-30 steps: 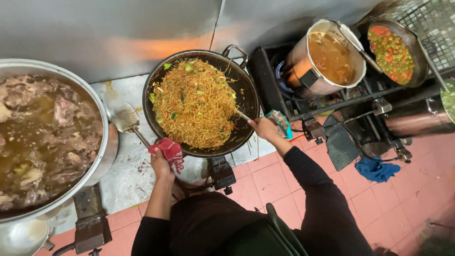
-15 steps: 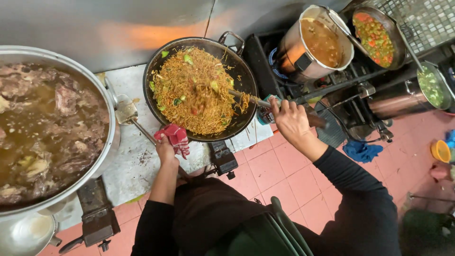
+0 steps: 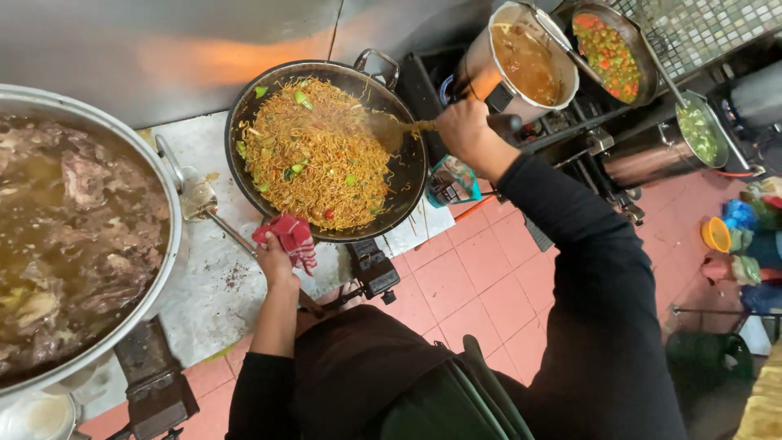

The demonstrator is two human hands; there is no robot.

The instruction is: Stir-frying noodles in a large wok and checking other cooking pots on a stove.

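Gripping the near rim of the wok [image 3: 407, 175] with the left hand [image 3: 275, 254], fingers clamped through a red cloth [image 3: 289, 239], likely padding against a hot edge and steadying the pan. Closing the right hand [image 3: 464, 130] in a fist around the handle of a spatula [image 3: 391, 129], its blade lying in the right part of the wok, next to the heap of noodles [image 3: 314, 159] dotted with green pieces (the noodles filling most of the pan, bare dark metal showing only on the right side).

Sitting with the wok on a burner against the steel back wall [image 3: 204, 49], its far loop handle close to that wall, so leaving little room behind. Crowding the left: a huge pot of broth and meat [image 3: 81, 220], its rim near the wok, with a ladle [image 3: 199, 200] resting in the gap between them on the white counter [image 3: 208, 285]. Crowding the right: a tall pot of brown soup [image 3: 525, 57] just past the right hand, then a pan of vegetables [image 3: 611, 49] and a smaller pot of greens [image 3: 699, 130] further along the stove. Leaving open room mainly toward the body, over the tiled floor [image 3: 456, 277].
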